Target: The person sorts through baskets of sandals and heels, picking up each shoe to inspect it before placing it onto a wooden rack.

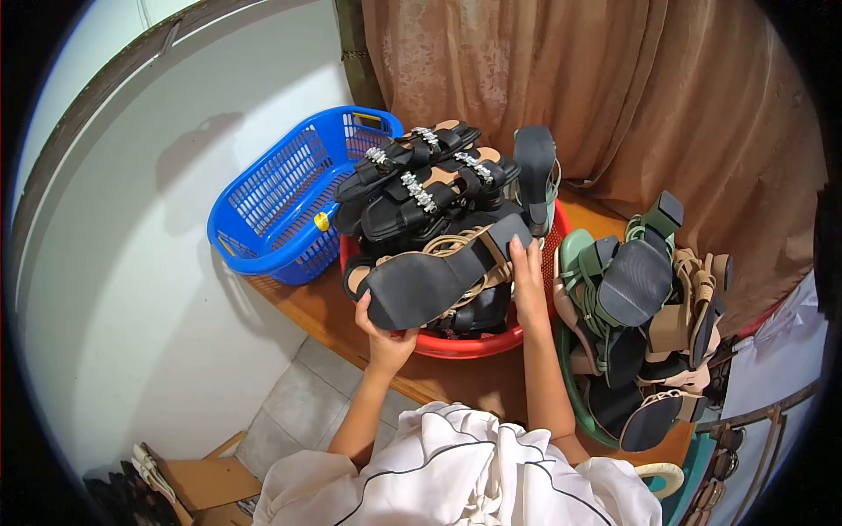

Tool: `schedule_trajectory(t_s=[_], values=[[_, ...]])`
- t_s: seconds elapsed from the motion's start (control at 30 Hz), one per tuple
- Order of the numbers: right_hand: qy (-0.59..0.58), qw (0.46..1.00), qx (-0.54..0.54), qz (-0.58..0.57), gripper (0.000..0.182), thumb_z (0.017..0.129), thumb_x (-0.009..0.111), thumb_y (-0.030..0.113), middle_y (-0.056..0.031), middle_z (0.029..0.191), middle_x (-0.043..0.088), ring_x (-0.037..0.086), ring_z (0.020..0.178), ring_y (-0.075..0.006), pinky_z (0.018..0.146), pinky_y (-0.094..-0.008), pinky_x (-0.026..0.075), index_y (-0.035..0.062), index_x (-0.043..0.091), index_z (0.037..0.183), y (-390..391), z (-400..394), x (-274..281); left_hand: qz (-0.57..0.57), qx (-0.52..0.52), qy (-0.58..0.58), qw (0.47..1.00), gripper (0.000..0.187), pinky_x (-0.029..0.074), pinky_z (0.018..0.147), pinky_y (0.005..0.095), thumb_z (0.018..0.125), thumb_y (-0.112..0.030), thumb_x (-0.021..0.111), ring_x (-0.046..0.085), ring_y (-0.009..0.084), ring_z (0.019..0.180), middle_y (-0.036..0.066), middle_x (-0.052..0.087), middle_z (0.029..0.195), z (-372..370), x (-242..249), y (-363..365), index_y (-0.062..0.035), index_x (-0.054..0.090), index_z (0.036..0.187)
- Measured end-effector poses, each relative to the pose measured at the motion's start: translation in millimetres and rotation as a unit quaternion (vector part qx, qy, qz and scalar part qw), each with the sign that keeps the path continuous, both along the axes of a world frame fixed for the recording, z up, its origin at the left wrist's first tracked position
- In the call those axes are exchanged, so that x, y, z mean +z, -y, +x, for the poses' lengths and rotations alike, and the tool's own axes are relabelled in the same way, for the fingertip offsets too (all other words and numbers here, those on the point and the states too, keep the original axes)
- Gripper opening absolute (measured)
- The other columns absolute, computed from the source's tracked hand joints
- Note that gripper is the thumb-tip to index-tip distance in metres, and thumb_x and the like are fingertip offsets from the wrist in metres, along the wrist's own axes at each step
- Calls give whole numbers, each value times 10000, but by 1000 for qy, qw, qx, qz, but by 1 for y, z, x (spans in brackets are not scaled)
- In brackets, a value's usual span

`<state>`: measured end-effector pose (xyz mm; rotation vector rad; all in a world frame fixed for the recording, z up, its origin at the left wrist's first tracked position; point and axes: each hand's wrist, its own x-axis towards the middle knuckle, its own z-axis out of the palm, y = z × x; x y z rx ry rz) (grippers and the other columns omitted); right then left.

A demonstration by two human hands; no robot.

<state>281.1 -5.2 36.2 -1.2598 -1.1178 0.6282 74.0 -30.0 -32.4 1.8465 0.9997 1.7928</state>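
A tan strappy heeled sandal [421,282] is held sole-up over a red basket [465,349], its black sole facing me. My left hand [386,340] grips the toe end, thumb and fingers around the sole's edge. At the heel end, my right hand [528,285] is closed on the block heel. Behind it, black sandals with jeweled straps [421,188] are piled high in the red basket. A green-strapped sandal [535,171] stands at that basket's back right, sole toward me. More dark footwear under the held sandal is partly hidden.
A blue plastic basket [263,254] with a yellow tag stands at the left on the wooden table [338,329]. To the right, a green basket [579,412] overflows with green and tan heeled sandals [636,280]. A brown curtain [526,70] hangs behind; a cardboard box [197,473] lies lower left.
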Motion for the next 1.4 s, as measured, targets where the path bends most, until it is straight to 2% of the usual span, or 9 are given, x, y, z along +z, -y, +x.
schedule_trajectory(t_s=[0.3,0.4,0.43,0.53,0.73,0.77,1.0,1.27,1.4], values=[[-129,991,33,-8,473,900,430,381,-134,1190,381,359,1112,-220,968,-310,250,22,383,1204,3,4,-10,6,2,-29,1000,925,328,967,373,626,71,680,396,280,1155,181,304,1256,-2,3,3,-83,77,1310],[-121,990,72,12,472,908,419,382,-110,1180,399,372,1100,-188,962,-294,260,33,371,1222,2,10,-16,7,13,-30,999,930,361,947,381,640,36,709,438,295,1121,210,341,1235,-2,5,2,-77,72,1308],[-67,996,51,13,460,915,417,367,-87,1160,418,388,1077,-164,955,-278,268,40,359,1233,2,13,-18,6,13,-37,999,937,362,947,381,639,35,711,437,295,1123,209,344,1235,-5,2,2,-78,67,1310],[-165,984,71,3,447,915,423,354,-73,1136,433,394,1065,-161,953,-271,266,46,358,1233,8,9,-14,2,12,-37,999,941,369,939,380,637,38,711,438,296,1124,212,353,1232,-6,0,2,-77,68,1314],[-184,981,50,-17,424,885,496,322,-63,1057,482,439,981,-138,883,-274,333,42,396,1186,12,4,7,22,-6,-13,1000,910,392,919,370,629,60,712,468,291,1097,214,389,1208,-4,6,-1,-73,125,1311],[-181,983,43,1,405,870,526,300,-56,1019,496,455,931,-118,836,-262,360,41,415,1161,9,6,9,25,-7,-17,1000,904,396,916,368,627,63,713,475,290,1090,213,397,1203,-3,12,-2,-73,137,1309],[-214,974,59,36,352,866,533,281,-27,964,488,454,887,-98,798,-232,369,32,453,1103,2,13,50,105,-7,-34,994,881,438,869,359,624,61,721,514,293,1047,219,428,1181,7,47,-12,-48,163,1297],[-236,964,69,103,345,869,528,309,-41,994,488,439,945,-110,855,-245,336,37,446,1065,1,20,68,129,-54,-27,990,920,411,891,352,622,23,742,475,267,1075,190,385,1228,8,61,-27,-83,137,1307],[-264,954,73,121,351,859,546,306,-25,995,495,462,933,-104,838,-245,354,60,441,1087,-4,21,45,127,-72,28,989,827,448,834,340,623,44,727,549,268,992,184,494,1114,13,62,-30,-56,235,1281]])
